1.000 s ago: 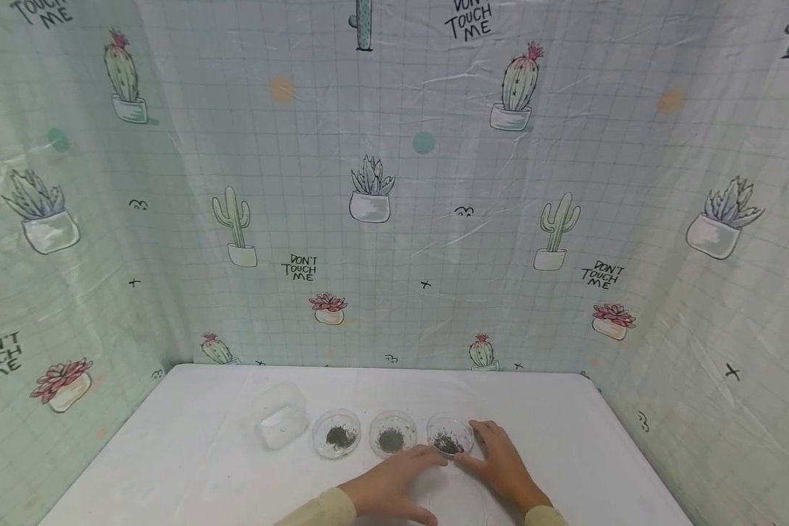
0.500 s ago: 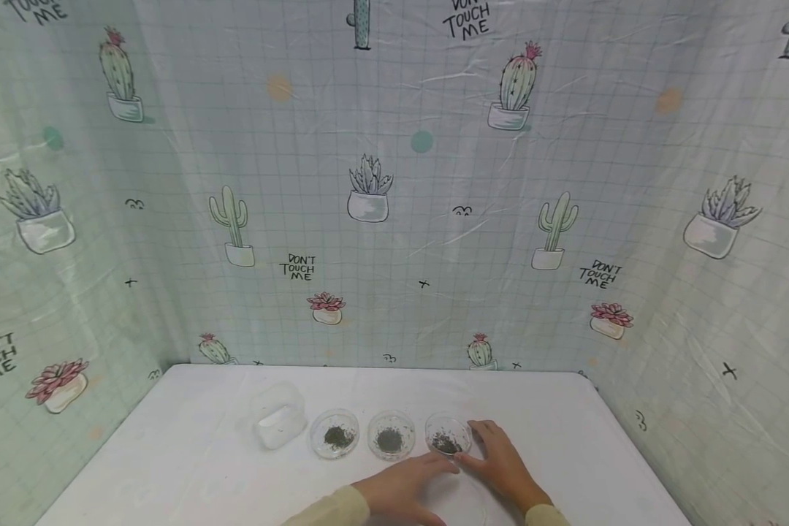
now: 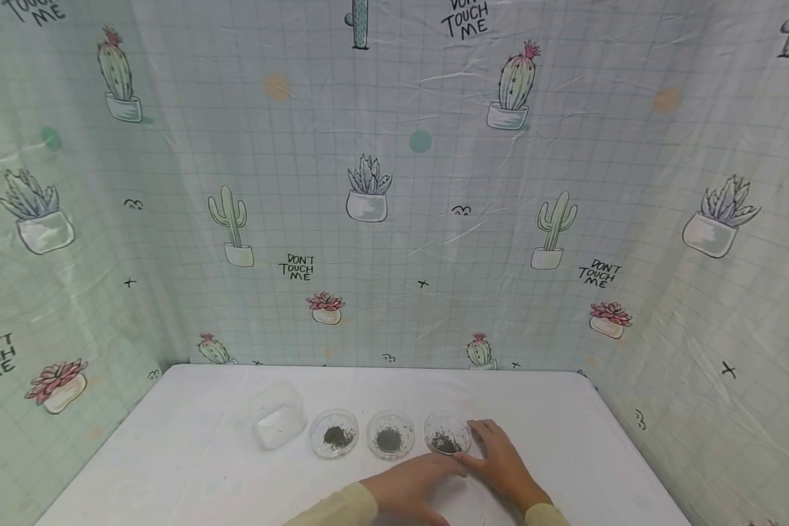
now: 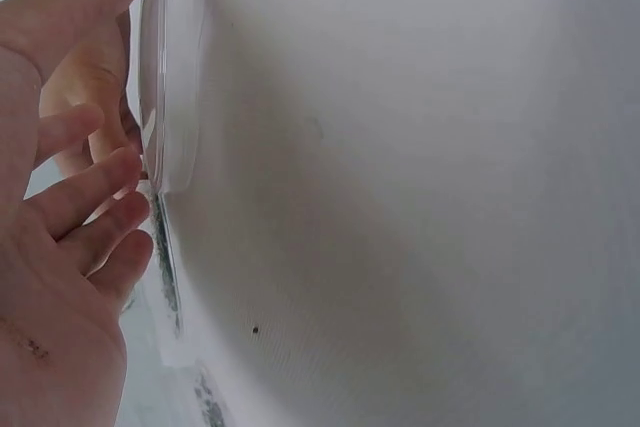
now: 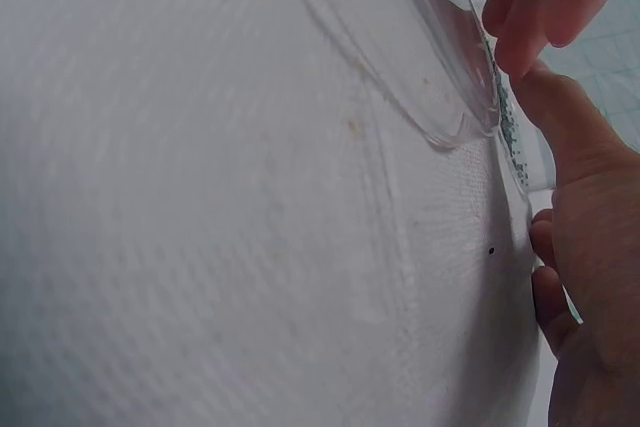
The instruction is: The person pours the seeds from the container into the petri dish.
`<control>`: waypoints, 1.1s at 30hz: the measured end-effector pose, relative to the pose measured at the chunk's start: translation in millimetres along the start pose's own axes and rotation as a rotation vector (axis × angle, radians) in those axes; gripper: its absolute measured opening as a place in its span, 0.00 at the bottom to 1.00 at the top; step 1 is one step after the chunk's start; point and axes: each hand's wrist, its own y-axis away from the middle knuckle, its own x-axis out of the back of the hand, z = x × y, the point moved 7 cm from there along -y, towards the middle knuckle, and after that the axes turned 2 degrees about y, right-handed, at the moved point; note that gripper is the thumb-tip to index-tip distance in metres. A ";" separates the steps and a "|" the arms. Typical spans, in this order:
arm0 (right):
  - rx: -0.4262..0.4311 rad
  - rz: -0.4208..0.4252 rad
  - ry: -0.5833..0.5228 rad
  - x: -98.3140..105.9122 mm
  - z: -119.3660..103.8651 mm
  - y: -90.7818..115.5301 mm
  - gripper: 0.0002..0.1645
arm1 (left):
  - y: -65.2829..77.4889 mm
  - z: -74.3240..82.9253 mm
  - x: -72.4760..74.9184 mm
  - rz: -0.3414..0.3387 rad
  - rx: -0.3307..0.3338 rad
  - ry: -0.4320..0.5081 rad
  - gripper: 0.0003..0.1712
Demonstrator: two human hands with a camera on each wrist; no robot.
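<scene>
Three clear round petri dishes with dark, crumbly bits stand in a row: a left dish [image 3: 334, 453], a middle dish [image 3: 390, 454] and a right dish [image 3: 448, 421]. My right hand [image 3: 501, 462] holds the right dish at its right side, thumb at the near rim. Nearer to me, a further clear dish [image 4: 180, 77] lies on the table, mostly hidden by my left hand in the head view. My left hand [image 3: 413, 483] reaches over it, fingers extended toward the right thumb and its own thumb by the near rim; firm contact cannot be told.
A translucent plastic container [image 3: 279, 418] stands left of the row. Everything rests on a white-covered table [image 3: 191, 453]. A cactus-print curtain [image 3: 394, 256] encloses the back and both sides. A small dark speck [image 4: 255, 330] lies on the table.
My left hand has slid a little to the right, closer to my right thumb. My right hand and the dishes show no clear movement; the head view has shifted very slightly.
</scene>
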 end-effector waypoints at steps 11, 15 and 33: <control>-0.003 0.002 0.008 -0.1 0.1 0.7 0.44 | -3.4 4.2 -4.9 -0.054 -0.002 0.039 0.40; -0.006 0.004 0.006 0.5 -0.3 0.6 0.43 | -4.3 6.5 -4.7 -0.058 -0.012 0.019 0.40; -0.017 -0.019 -0.008 0.5 1.3 0.8 0.41 | 1.7 -5.8 16.7 -0.041 0.065 0.007 0.49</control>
